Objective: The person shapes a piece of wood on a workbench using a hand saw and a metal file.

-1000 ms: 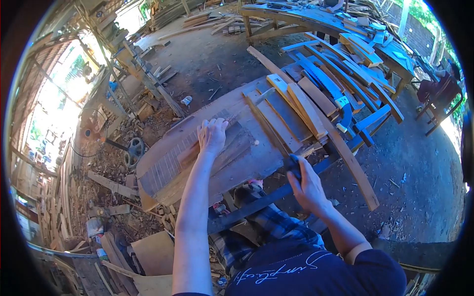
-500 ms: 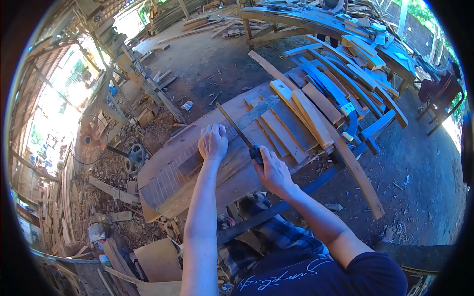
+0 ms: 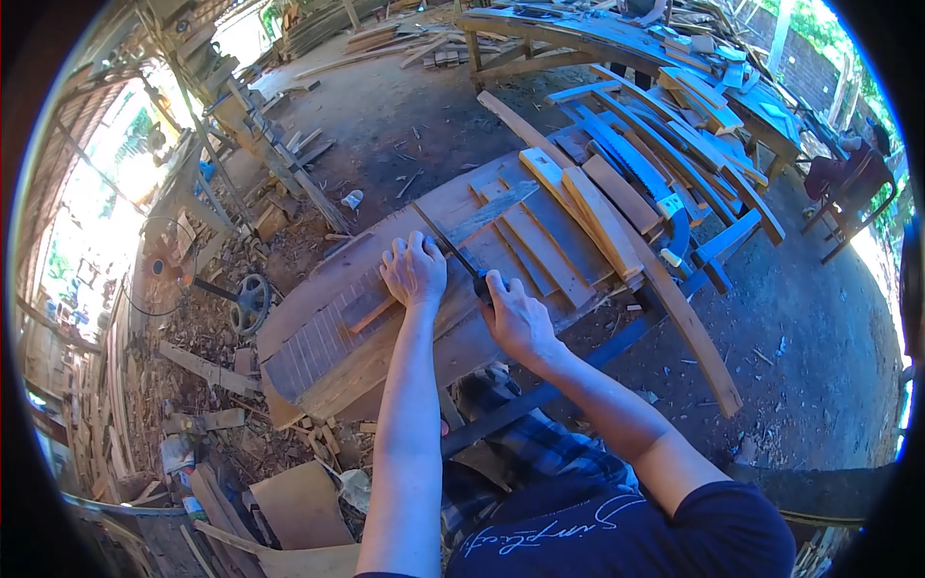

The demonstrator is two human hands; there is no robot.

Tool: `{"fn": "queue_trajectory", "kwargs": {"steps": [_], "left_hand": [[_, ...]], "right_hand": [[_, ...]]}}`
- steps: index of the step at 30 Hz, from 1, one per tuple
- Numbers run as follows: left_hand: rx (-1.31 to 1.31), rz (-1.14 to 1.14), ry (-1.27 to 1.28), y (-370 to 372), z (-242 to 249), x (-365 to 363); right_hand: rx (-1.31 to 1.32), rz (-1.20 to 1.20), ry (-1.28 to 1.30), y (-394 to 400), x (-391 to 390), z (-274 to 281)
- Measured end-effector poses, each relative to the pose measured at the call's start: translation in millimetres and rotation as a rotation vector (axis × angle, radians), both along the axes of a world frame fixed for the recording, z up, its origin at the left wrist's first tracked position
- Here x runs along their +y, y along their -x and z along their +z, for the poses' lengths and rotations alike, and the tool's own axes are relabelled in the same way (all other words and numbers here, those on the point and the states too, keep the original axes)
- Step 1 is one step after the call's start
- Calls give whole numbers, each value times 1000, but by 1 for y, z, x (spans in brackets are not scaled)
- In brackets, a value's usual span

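A long narrow tool with a dark handle, perhaps a file or a saw, slants across the wooden work surface. My right hand is wrapped round its handle. My left hand presses down on a small wooden piece, its fingers close to the tool's blade. Whether the fingers grip the wood or only rest on it is hard to tell. Below the left hand lies a board with many parallel lines. Thin strips of wood lie to the right of the tool.
A saw with a blue-lit blade lies among stacked wood pieces at the right. A long plank sticks out toward me. Behind stands a long workbench. A handwheel is at the left. A person sits at the far right.
The tool and my right hand have moved slightly left and back toward me. The fingers of my left hand are more spread, and the small wooden piece shows at a different angle.
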State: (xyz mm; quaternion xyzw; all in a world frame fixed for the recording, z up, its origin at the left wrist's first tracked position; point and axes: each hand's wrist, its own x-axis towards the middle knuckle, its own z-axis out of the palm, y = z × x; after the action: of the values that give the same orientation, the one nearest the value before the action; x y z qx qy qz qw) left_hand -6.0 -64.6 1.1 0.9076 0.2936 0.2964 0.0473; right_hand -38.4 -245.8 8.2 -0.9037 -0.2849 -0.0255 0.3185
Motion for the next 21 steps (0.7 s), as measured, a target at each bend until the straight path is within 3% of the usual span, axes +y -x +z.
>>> {"fn": "queue_trajectory", "kwargs": {"steps": [12, 18, 21], "left_hand": [[-53, -41, -108, -3, -2, 2], [-36, 54, -105, -8, -7, 2], [-61, 37, -175, -9, -8, 5]], "right_hand": [[27, -24, 56, -23, 42, 10], [102, 27, 84, 6, 1, 25], [36, -43, 45, -7, 27, 11]]}}
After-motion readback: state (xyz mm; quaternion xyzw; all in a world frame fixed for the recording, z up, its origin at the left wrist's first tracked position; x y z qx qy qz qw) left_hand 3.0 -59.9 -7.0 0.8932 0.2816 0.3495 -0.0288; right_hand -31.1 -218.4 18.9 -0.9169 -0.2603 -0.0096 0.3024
